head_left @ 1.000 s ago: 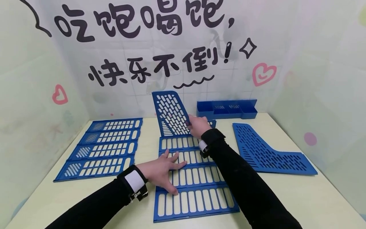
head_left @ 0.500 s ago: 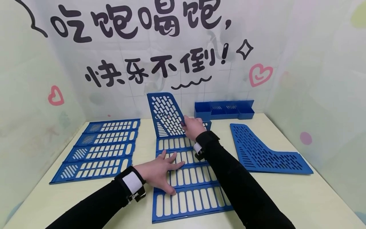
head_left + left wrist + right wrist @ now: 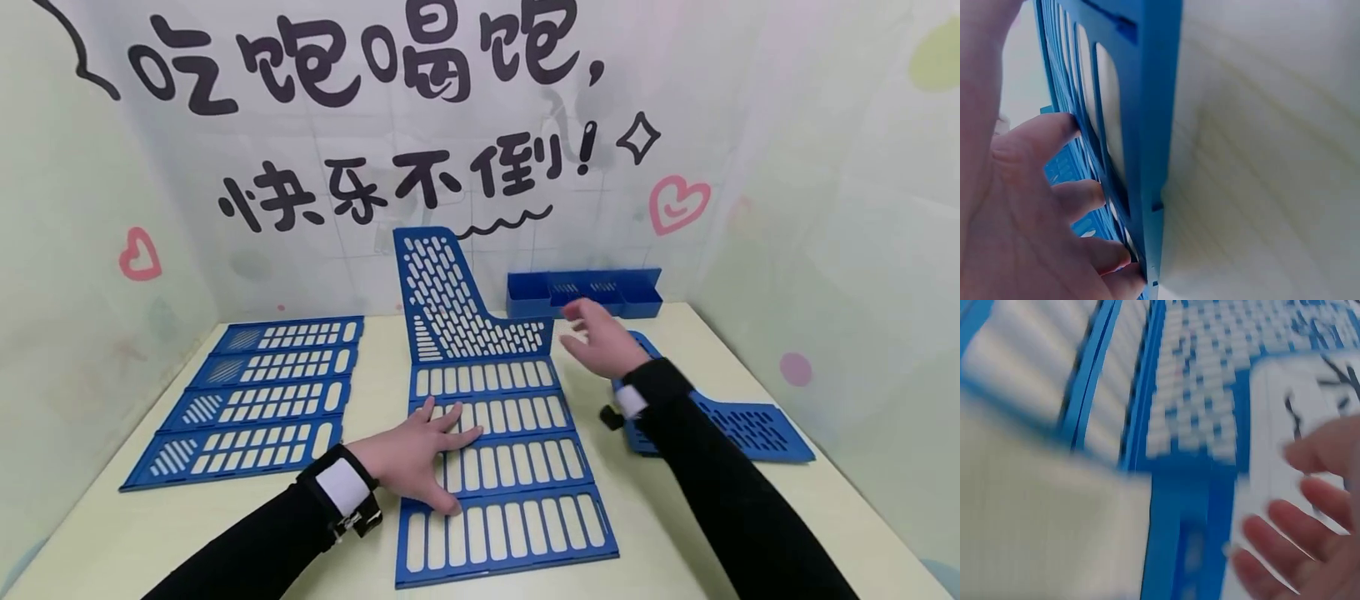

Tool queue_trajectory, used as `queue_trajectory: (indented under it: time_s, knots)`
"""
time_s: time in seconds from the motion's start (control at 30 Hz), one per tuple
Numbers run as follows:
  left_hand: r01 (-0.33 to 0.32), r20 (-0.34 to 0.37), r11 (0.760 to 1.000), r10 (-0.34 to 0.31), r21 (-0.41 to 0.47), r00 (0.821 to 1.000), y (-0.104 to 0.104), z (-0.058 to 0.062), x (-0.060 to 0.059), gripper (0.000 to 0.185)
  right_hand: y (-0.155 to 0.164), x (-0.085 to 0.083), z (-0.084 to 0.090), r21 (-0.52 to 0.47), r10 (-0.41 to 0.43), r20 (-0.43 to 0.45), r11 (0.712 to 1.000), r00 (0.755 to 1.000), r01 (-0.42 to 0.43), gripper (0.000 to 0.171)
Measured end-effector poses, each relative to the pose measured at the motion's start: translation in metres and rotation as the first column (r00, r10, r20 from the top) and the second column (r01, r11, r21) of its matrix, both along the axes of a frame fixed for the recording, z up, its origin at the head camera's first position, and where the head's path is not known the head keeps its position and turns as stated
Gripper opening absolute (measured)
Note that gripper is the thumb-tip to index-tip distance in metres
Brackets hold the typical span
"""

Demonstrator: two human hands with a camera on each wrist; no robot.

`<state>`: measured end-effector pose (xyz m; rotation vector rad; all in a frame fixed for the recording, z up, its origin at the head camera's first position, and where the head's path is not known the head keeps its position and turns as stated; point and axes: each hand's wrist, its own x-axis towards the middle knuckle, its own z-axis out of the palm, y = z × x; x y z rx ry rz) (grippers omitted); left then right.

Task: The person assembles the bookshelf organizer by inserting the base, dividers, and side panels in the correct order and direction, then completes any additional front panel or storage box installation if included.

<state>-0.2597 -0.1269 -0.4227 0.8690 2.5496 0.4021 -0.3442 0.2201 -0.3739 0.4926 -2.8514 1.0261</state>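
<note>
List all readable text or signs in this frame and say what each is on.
"吃饱喝饱," on the back wall, large black characters.
"快乐不倒!" on the same wall, second row, with a wavy underline.
Signs only: pink hearts and a black diamond sparkle on the wall.
The blue slotted panels carry no readable print; the wrist views are too blurred to show any.

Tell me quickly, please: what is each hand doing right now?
Left hand: open, fingers spread, pressing flat on the slotted blue panel.
Right hand: open, holding nothing, in the air beside the upright blue panel.
</note>
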Motion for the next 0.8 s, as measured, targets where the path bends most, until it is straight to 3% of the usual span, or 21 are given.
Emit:
queue_trajectory:
  time_s: [0.17, 0.27, 0.33, 0.43, 0.5, 0.67, 0.8]
  knots:
    - [0.002, 0.000, 1.000, -0.002, 0.001, 1.000, -0.005, 0.000, 0.001, 0.107, 0.076, 0.027, -0.006, 0.155, -0.038, 0.058, 0.988, 0.998, 0.029, 0.051]
    - [0.014, -0.008, 1.000, -0.014, 0.011, 1.000, -0.006, 0.000, 0.000, 0.107, 0.113, 0.045, -0.008, 0.263, -0.091, 0.153, 0.964, 0.984, 0.048, 0.076]
    - [0.018, -0.013, 1.000, -0.018, 0.013, 1.000, -0.005, -0.001, -0.002, 0.107, 0.131, 0.056, -0.008, 0.361, -0.130, 0.218, 0.931, 0.967, 0.044, 0.096]
    - [0.009, -0.006, 1.000, -0.009, 0.018, 1.000, -0.004, -0.004, -0.005, 0.107, 0.145, 0.067, -0.014, 0.486, -0.173, 0.268, 0.874, 0.948, 0.022, 0.119]
    - [-0.002, -0.001, 1.000, 0.002, 0.024, 1.000, -0.003, -0.006, -0.006, 0.108, 0.149, 0.072, -0.019, 0.528, -0.192, 0.269, 0.849, 0.944, 0.022, 0.125]
    - [-0.002, -0.035, 0.998, 0.003, 0.056, 0.999, -0.006, -0.007, -0.004, 0.109, 0.154, 0.075, -0.027, 0.549, -0.208, 0.248, 0.835, 0.946, 0.040, 0.126]
    - [-0.002, -0.074, 0.999, 0.005, 0.046, 0.997, -0.012, 0.000, 0.003, 0.109, 0.162, 0.072, -0.031, 0.541, -0.214, 0.210, 0.838, 0.954, 0.069, 0.123]
